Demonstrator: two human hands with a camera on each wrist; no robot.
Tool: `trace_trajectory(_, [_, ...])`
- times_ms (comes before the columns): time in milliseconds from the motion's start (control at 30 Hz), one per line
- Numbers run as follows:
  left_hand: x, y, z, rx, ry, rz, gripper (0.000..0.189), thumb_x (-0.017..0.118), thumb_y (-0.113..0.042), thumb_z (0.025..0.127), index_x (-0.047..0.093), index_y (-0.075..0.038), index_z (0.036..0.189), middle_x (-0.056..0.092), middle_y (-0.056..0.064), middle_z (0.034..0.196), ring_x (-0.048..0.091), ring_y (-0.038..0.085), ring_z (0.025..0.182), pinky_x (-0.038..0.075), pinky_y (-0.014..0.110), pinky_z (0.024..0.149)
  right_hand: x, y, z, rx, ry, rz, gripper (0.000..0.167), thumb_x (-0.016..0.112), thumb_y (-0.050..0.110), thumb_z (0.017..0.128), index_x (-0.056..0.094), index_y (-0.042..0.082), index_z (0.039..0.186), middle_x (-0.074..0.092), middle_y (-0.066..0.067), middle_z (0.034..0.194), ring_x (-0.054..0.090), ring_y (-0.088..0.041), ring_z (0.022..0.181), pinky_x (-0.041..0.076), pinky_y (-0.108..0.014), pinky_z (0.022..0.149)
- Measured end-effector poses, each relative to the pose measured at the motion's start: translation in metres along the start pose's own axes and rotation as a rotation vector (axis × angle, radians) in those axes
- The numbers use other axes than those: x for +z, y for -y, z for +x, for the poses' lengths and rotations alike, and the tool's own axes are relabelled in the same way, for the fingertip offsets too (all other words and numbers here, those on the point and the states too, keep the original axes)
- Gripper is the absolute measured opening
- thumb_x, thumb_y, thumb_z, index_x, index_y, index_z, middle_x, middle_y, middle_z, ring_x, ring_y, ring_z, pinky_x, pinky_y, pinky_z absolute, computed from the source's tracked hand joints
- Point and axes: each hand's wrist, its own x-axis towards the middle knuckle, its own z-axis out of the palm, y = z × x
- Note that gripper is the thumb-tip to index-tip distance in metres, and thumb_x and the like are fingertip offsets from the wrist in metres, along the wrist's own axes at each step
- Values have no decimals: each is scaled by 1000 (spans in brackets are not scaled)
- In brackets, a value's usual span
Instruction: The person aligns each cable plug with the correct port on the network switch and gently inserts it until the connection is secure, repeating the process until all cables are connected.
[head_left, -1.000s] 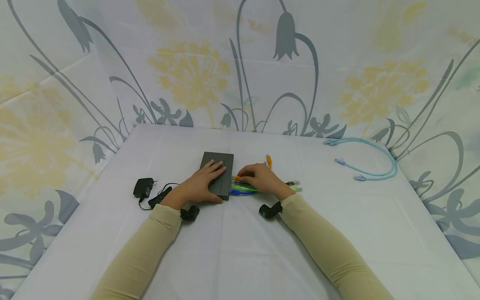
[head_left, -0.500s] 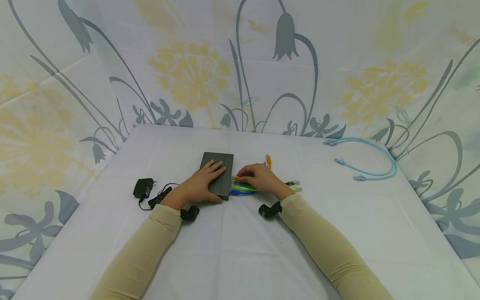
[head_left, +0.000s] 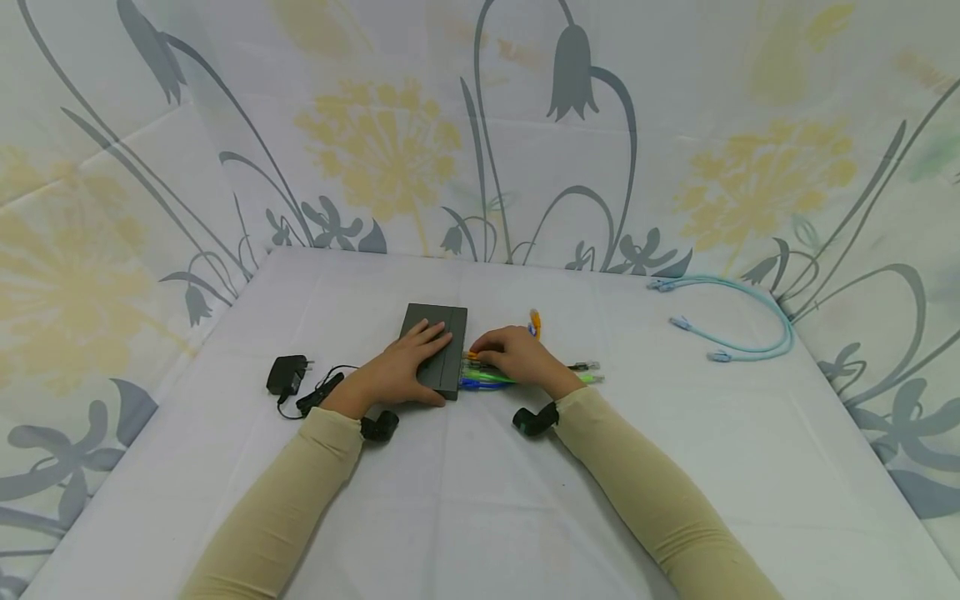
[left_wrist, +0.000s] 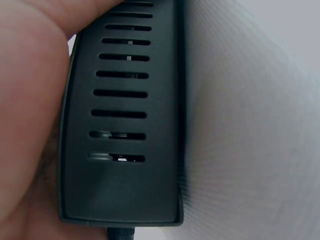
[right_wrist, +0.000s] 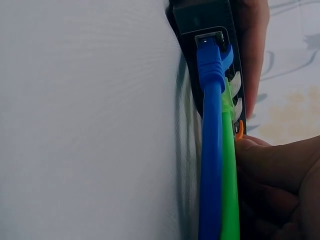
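My left hand (head_left: 397,371) rests on top of a black network switch (head_left: 448,367), fingers spread across it and thumb at its near end. The left wrist view shows the switch's vented side (left_wrist: 120,105) beside the palm. At the switch's right side, my right hand (head_left: 517,354) pinches the orange plug (head_left: 471,356) of a network cable; only its orange tab (right_wrist: 241,130) shows in the right wrist view. Nearer me, a blue cable (right_wrist: 211,150) sits plugged into the end port, with a green cable (right_wrist: 229,165) beside it. Whether the orange plug is fully seated is hidden.
A black power adapter (head_left: 287,377) with its cord lies left of the switch. Light blue network cables (head_left: 790,329) lie in a loop at the back right. Loose cable ends (head_left: 592,366) stick out past my right wrist. A patterned curtain (head_left: 420,167) stands behind the table.
My right hand and wrist have shifted slightly left toward the switch, and the orange cable's free end has moved a little with them. The left hand and the switch stay put.
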Motion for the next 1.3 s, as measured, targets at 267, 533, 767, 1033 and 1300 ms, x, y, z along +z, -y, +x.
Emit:
trace_trajectory(267, [-2,-1,0,-6,4,8,104,80,-49,75,22,-20,156,9,1,165,-2,30,152,17,57,118,0,3,3,10,1,6,22,58,20,97,72,14,114,72,-1,112,65,-18,106,52,-38,93])
trace_trajectory(533, [-1,-2,0,8,1,5,104,80,-50,75,23,-17,156,10,3,165,-2,32,152,18,58,118,-1,4,4,38,7,17,22,59,20,97,73,14,112,72,-1,112,65,-19,107,51,-39,94])
trace_trajectory(767, [-1,-3,0,9,-8,8,104,79,-50,75,24,-16,156,10,5,165,-1,33,152,18,60,117,0,5,6,47,8,24,21,59,18,96,74,14,111,72,-3,113,65,-20,107,52,-39,93])
trace_trajectory(1033, [-1,-3,-1,9,-13,4,103,79,-50,75,25,-16,155,11,5,164,-1,33,152,18,61,116,0,8,6,39,6,40,20,59,16,96,74,12,110,72,-4,112,65,-21,107,52,-40,93])
trace_trajectory(1300, [1,-2,1,15,-7,16,104,79,-51,75,24,-15,155,11,6,164,0,34,152,19,60,117,2,6,10,41,1,23,20,60,17,96,74,13,109,72,-3,112,65,-21,108,52,-39,93])
